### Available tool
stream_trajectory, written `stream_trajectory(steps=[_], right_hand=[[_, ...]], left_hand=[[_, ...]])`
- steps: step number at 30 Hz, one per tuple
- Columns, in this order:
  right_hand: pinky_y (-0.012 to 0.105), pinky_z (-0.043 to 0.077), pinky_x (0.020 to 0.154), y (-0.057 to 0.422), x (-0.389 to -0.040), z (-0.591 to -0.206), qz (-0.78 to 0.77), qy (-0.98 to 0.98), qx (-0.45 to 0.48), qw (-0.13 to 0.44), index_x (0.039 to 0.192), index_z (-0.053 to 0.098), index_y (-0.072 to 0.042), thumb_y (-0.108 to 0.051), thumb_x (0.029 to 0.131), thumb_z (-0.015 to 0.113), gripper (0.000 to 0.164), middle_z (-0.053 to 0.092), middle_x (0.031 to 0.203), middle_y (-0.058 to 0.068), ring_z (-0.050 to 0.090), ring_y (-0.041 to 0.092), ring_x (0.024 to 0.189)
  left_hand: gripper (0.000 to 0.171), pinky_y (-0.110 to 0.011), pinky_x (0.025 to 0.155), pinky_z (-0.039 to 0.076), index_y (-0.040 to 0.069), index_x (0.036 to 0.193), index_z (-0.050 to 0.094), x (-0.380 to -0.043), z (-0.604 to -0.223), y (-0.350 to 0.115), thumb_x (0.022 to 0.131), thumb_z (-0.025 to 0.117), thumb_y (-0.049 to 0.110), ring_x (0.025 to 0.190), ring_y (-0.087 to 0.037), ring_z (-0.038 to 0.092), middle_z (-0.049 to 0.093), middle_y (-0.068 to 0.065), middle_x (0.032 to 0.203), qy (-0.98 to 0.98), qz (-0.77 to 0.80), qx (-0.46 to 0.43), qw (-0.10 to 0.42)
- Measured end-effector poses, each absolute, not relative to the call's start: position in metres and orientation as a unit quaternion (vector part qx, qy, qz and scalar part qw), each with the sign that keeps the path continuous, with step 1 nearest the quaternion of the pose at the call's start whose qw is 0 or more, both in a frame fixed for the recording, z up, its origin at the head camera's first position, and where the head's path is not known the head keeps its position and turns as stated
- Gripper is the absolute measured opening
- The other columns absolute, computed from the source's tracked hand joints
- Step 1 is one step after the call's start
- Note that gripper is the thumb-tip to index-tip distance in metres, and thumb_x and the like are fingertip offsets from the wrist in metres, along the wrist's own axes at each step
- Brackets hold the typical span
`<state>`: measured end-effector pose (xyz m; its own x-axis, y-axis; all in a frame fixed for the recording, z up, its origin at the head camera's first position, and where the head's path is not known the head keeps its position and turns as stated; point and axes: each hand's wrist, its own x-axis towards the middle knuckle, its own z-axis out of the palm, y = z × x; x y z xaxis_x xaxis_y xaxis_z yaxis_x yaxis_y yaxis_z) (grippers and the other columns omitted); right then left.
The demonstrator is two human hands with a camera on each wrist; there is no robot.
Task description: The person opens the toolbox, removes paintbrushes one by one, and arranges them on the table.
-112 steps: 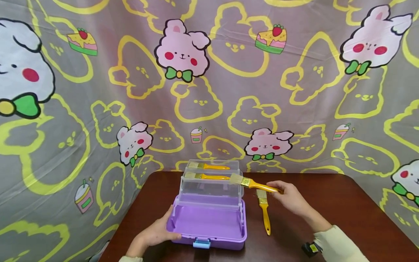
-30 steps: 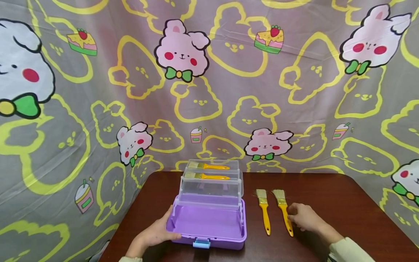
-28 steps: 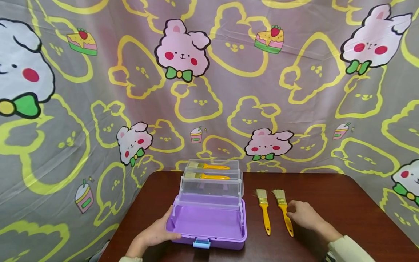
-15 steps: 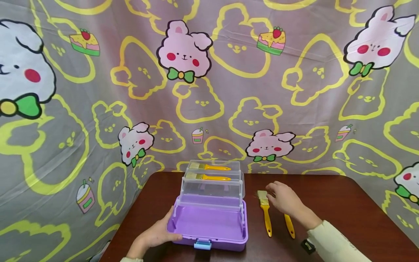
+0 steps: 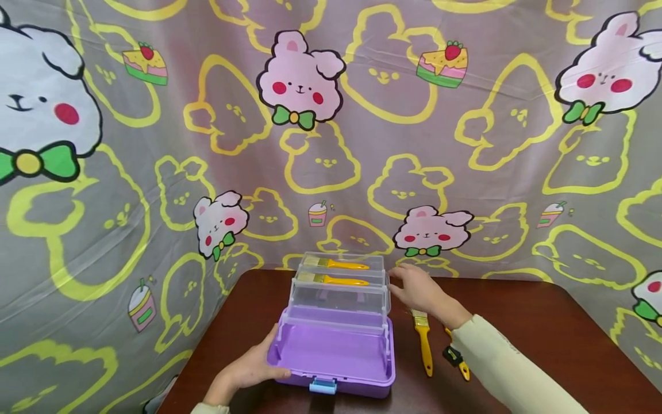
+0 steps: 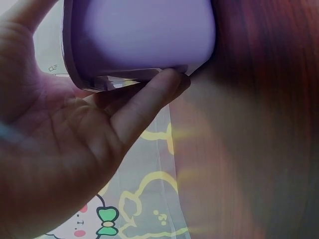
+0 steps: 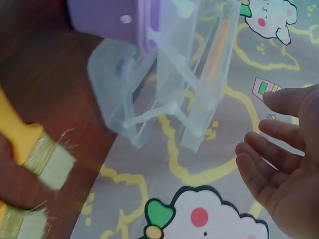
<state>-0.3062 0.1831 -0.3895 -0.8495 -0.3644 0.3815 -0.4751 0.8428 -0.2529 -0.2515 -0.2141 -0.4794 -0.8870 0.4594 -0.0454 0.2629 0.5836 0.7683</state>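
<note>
A purple toolbox (image 5: 331, 352) stands with its clear tiered trays (image 5: 338, 307) unfolded toward the back. My left hand (image 5: 253, 365) grips its left front corner, thumb along the front; the left wrist view shows the thumb (image 6: 149, 102) against the purple wall. One yellow-handled paintbrush (image 5: 347, 265) lies in the top tray, a second paintbrush (image 5: 343, 281) in the tray below. Beside the right end of the trays hovers my right hand (image 5: 421, 292), empty, fingers loosely extended, as the right wrist view shows. Two more paintbrushes lie on the table right of the toolbox: one (image 5: 424, 348), the other (image 5: 464, 369) mostly behind my forearm.
A light blue latch (image 5: 323, 386) hangs at the toolbox front. The dark brown table (image 5: 538, 333) ends at a patterned cloth (image 5: 357, 172) that hangs close behind it and at both sides. A black strap (image 5: 452, 355) is on my right wrist.
My right hand has laid a paintbrush down beside the other one on the table and let go. Empty, it has then moved left and back to the trays. The left hand stays.
</note>
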Motion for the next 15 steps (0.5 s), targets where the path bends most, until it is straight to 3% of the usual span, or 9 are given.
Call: stream_trajectory(steps=[7,15], right_hand=[[0.040,0.050,0.075,0.163,-0.330,-0.389,0.191,-0.939,0.249,0.143,0.111,0.067,0.001,-0.020,0.086,0.069,0.033,0.066,0.097,0.012,0.060,0.022,0.082],[0.045,0.048,0.086,0.142,-0.349,-0.404,0.209,-0.941,0.253,0.078,0.114,0.065,0.003,-0.026,0.089,0.066,0.039,0.066,0.108,0.015,0.062,0.029,0.100]], left_hand=[[0.115,-0.054,0.093,0.038,-0.008,0.147,0.003,-0.253,-0.481,-0.214,0.074,0.080,0.036,0.110,-0.033,0.052,0.038,-0.036,0.136,0.883,0.404,0.208,0.120],[0.116,-0.055,0.093,0.038,-0.008,0.148,0.002,-0.253,-0.482,-0.214,0.074,0.080,0.038,0.109,-0.033,0.053,0.039,-0.034,0.136,0.883,0.405,0.198,0.127]])
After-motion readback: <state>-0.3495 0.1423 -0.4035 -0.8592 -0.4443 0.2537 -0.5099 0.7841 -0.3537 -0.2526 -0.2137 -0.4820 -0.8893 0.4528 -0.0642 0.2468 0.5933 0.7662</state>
